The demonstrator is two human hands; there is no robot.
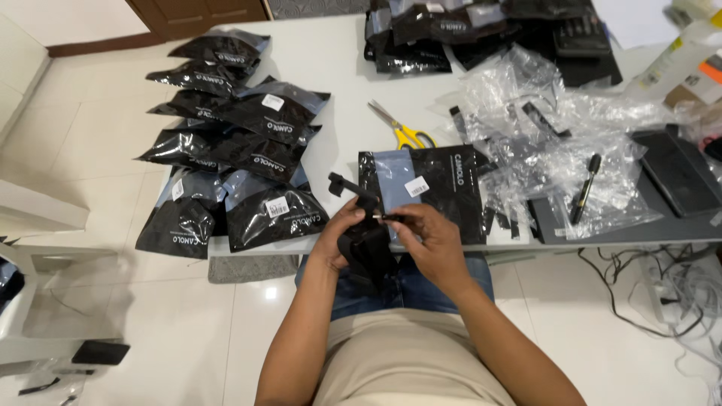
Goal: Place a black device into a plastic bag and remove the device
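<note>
My left hand [340, 234] and my right hand [431, 239] meet over my lap at the white table's [338, 68] front edge. Both grip a black device with a bracket arm [366, 237]; its arm sticks up to the left. My right fingers pinch a small part at the device's top. Just beyond my hands a flat black and grey pouch [429, 188] lies on the table.
A pile of filled black pouches [241, 150] covers the table's left end. Yellow-handled scissors [402, 131] lie mid-table. Crumpled clear plastic bags [541, 128], a black pen-like tool [585, 188] and black boxes [677, 173] sit right. More pouches [451, 30] lie at the back. Cables [662, 278] hang right.
</note>
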